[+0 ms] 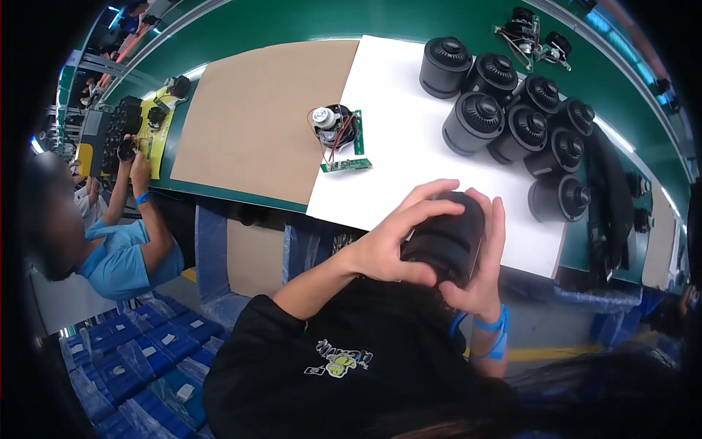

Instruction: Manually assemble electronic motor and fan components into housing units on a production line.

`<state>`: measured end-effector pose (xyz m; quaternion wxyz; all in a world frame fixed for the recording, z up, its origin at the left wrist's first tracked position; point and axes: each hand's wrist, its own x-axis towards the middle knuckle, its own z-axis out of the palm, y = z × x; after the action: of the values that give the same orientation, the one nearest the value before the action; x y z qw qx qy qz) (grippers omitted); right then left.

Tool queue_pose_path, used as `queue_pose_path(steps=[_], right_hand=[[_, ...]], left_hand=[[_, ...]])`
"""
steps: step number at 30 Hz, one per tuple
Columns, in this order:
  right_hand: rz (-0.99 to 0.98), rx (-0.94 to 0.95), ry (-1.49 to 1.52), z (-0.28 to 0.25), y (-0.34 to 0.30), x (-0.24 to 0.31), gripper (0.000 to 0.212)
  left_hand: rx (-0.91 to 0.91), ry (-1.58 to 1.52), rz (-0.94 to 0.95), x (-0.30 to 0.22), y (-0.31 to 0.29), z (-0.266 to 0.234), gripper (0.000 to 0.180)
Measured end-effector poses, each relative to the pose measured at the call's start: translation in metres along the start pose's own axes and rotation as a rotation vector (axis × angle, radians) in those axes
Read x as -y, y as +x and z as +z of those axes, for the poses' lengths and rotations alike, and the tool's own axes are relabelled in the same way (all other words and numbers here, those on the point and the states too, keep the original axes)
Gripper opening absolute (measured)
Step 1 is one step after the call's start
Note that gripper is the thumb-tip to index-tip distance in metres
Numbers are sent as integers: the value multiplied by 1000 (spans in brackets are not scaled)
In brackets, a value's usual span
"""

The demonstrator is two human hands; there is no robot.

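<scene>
Black cylinder (442, 240) right of frame's lower centre, long axis pointing up frame, tilted right; left hand (391, 245) curled around left side, right hand (482, 274) cupping right, both holding it (neither clearly nearer). Lower end hard to make out against black shirt (292, 366). Wired speaker (336, 130) near frame centre.

Through the head view I saw the left hand (391, 245) and the right hand (485, 278) wrapped around a black cylindrical housing (444, 245), right of centre in the frame. Just above, toward the middle, a round driver (334, 126) wired to green circuit boards (358, 132) lay on a white sheet (409, 157). I made out similar black housings (521, 133) clustered at upper right, a brown sheet (256, 124) at upper left, and a co-worker in a light blue shirt (135, 256) at far left.
</scene>
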<state>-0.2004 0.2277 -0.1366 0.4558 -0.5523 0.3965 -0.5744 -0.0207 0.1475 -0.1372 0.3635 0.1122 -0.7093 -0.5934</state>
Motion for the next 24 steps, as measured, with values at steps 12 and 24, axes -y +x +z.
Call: queue_pose_path(steps=[12, 24], right_hand=[[-166, 161, 16, 3, 31, 14, 138], [96, 29, -432, -177, 83, 186, 63]], left_hand=[[52, 254, -74, -66, 25, -34, 89], [-16, 1484, -64, 22, 236, -287, 80]])
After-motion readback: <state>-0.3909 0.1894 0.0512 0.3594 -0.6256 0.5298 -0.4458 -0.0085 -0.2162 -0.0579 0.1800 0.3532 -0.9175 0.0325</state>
